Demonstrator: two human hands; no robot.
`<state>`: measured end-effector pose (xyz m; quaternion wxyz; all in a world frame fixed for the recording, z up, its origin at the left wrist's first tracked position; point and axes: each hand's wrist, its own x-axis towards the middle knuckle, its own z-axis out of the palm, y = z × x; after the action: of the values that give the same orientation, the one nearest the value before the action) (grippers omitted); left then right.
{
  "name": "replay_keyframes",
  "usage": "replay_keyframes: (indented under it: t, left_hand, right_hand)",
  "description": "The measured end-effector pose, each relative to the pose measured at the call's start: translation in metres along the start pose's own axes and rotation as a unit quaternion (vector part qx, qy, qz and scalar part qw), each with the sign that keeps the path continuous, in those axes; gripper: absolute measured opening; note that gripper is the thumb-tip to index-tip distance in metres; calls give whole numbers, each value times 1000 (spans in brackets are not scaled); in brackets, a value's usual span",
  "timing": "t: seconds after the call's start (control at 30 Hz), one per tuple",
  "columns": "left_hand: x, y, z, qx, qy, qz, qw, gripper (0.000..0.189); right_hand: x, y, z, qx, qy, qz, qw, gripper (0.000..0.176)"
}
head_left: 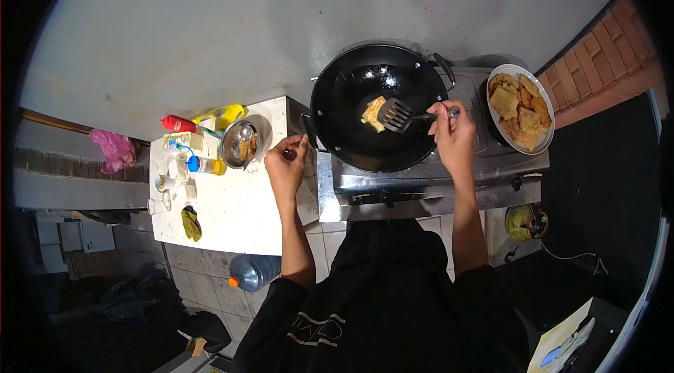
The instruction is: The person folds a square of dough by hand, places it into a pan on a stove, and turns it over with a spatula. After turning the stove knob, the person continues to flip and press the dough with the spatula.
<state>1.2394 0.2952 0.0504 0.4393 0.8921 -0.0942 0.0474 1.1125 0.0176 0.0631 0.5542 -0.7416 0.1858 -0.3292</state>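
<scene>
A large black wok (pixel 351 138) sits on the metal stove (pixel 435 194). Inside it lies a small yellowish-white piece of food (pixel 372 115), with the slotted head of a black spatula (pixel 395 115) at its right edge. My right hand (pixel 453 136) grips the spatula's handle near the wok's right rim. Just left of the wok's left handle (pixel 305 124) is my left hand (pixel 286 162), its fingers curled and the thumb and fingertips close together; whether anything small is between them cannot be made out.
Fried pieces fill a white plate (pixel 552 136) right of the wok. On the white table (pixel 232 211) at left are a metal bowl (pixel 226 145), a red bottle (pixel 178 124), a blue-capped bottle (pixel 207 165) and a green item (pixel 190 223). A water jug (pixel 254 272) stands below.
</scene>
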Motion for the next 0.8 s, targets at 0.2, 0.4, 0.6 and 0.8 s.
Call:
replay_keyframes:
  t: [0.2,0.4,0.6,0.8]
  left_hand:
    - [1,0,4,4,-7,-10,1000,25]
    - [0,6,5,5,-4,0,1000,27]
    - [0,5,8,10,-1,-15,1000,28]
    - [-3,7,10,4,20,-6,1000,27]
  right_hand:
    - [-4,8,18,4,-8,15,1000,13]
    - [-4,13,25,-19,-20,-9,1000,11]
    - [1,20,30,-30,-5,-53,998,11]
    - [-1,14,29,-5,-6,-13,1000,12]
